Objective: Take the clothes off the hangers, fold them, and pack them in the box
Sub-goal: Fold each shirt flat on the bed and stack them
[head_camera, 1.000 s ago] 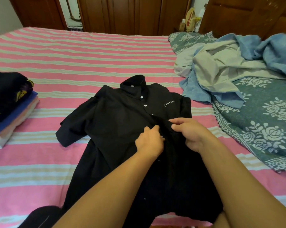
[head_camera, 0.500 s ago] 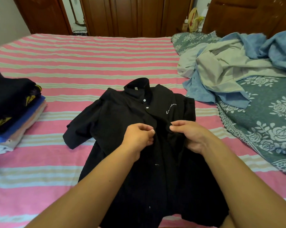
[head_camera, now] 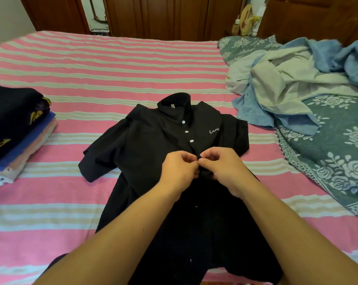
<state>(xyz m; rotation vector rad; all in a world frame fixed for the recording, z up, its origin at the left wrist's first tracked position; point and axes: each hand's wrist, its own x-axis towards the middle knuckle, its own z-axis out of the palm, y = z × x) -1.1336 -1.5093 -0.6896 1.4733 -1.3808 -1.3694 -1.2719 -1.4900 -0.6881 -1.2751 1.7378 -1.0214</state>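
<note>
A black shirt (head_camera: 159, 145) lies face up on the striped bed (head_camera: 116, 64), collar at twelve o'clock; both hands meet at its placket, just below the third white button (head_camera: 191, 140); the left hand (head_camera: 179, 169) and right hand (head_camera: 225, 167) each pinch the front edges, thumb tips touching, apparently fastening a fourth button, though it is hidden; buttoning is the step in hand, folding not yet begun; next comes the lower placket, at six o'clock of the fingers (head_camera: 203, 160).
</note>
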